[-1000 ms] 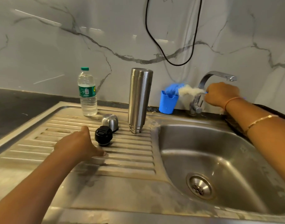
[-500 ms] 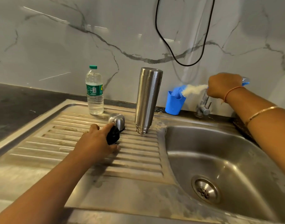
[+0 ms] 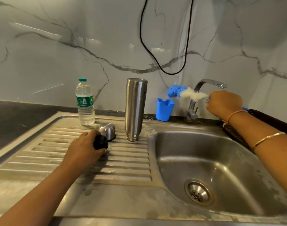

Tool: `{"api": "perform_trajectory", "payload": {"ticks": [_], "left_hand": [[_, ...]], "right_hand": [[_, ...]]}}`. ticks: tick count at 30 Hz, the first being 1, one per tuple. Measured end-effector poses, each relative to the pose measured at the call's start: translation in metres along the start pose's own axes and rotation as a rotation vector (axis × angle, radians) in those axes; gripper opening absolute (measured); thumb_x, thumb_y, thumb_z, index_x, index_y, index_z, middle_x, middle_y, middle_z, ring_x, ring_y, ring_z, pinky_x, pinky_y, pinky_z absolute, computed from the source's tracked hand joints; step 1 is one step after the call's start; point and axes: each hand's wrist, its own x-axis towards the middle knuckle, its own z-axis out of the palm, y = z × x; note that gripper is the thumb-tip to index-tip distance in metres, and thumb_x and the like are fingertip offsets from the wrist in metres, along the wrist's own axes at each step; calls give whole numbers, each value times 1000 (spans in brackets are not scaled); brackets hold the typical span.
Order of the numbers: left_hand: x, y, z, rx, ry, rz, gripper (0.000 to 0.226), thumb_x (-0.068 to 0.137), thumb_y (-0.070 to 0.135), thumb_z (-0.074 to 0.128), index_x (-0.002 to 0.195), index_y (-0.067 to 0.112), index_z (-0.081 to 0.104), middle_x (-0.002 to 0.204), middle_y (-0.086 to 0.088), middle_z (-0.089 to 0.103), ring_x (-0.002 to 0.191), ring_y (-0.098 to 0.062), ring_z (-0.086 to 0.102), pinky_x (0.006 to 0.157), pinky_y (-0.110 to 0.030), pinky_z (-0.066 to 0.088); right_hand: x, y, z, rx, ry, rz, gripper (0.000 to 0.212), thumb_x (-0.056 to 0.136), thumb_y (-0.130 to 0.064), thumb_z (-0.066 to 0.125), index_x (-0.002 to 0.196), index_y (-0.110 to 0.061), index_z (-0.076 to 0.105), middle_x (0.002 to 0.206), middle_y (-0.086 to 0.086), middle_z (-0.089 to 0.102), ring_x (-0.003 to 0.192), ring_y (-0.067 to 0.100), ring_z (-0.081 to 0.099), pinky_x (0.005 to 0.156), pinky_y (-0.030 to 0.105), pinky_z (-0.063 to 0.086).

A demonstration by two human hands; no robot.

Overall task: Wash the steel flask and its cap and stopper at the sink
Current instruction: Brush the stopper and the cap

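A marble wall (image 3: 58, 54) is seen on the far side, with a black cable (image 3: 155, 59) looped down it. Below it lies a dark counter (image 3: 17, 124), into which a steel sink (image 3: 107, 207) is set, with the ribbed drainboard (image 3: 41, 160) on the left and the basin (image 3: 237, 168) on the right. The steel flask (image 3: 135, 108) is stood mouth-down on the drainboard, just left of the basin. A water bottle (image 3: 85, 103) is stood at the drainboard's far edge. A tap (image 3: 204, 82) is mounted behind the basin, with 1 blue holder (image 3: 164, 110) to its left. A brush (image 3: 186, 94) is gripped by its handle in the curled fingers of the right hand (image 3: 224, 103), with the bristles held above the holder. The steel cap (image 3: 107, 130) is laid dome-up left of the flask. Just beside it, the black stopper (image 3: 100, 142) is gripped in the fingers of the left hand (image 3: 84, 149).
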Motion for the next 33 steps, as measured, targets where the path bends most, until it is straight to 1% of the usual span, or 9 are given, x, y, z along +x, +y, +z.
{"api": "perform_trajectory", "payload": {"ticks": [6,11,14,18,20,22,26,28,33], "left_hand": [[-5,1,1,-69,76,-13,53,75,37,76,120,23,52,112,-7,58,96,-26,55,71,-32,35],[-7,3,2,-161,150,-5,54,74,39,78,118,22,52,111,-4,59,89,-17,49,71,-32,38],[-9,4,2,-191,152,-7,54,73,42,78,116,25,51,108,-2,59,90,-20,56,71,-33,41],[-16,22,5,-295,165,26,49,74,41,77,112,27,48,101,3,59,88,-20,61,71,-34,43],[-20,39,12,-471,104,-10,46,78,33,75,114,28,46,104,1,60,89,-20,63,73,-34,45],[-23,56,20,-801,-53,-95,39,83,20,72,113,26,48,108,-8,63,93,-23,64,79,-36,52],[-22,96,43,-1320,-334,-295,24,90,-1,56,109,12,51,110,-19,62,90,-30,66,71,-36,59],[-17,120,55,-1495,-390,-409,22,92,-1,50,113,5,48,110,-21,59,88,-29,63,62,-33,60],[-4,182,88,-1836,-468,-664,34,96,8,45,129,0,43,121,-25,53,109,-36,56,71,-42,51]], "right_hand": [[-13,2,17,228,-53,90,26,93,-25,48,97,-6,66,75,8,55,71,27,56,62,31,44],[-32,11,28,409,-140,139,26,93,-26,49,92,-8,68,75,10,58,71,29,56,60,29,40],[-48,25,33,460,-130,143,29,95,-29,47,93,-11,69,72,9,58,70,31,57,59,30,41],[-74,43,39,472,-123,126,26,95,-33,48,94,-17,68,82,13,64,79,36,61,64,34,44],[-90,54,40,488,-130,113,25,95,-34,49,86,-19,67,76,9,61,80,35,61,63,34,43],[-105,62,40,561,-136,112,24,95,-33,51,83,-20,66,69,4,59,75,32,60,62,34,43],[-130,75,34,681,-180,101,23,94,-34,53,101,-22,71,76,2,65,74,22,60,68,34,48],[-142,78,29,679,-222,89,24,94,-34,53,104,-21,71,74,-1,64,68,16,58,62,30,45],[-170,89,23,673,-259,82,23,95,-34,52,102,-21,69,76,-3,64,67,9,57,59,22,41]]}}
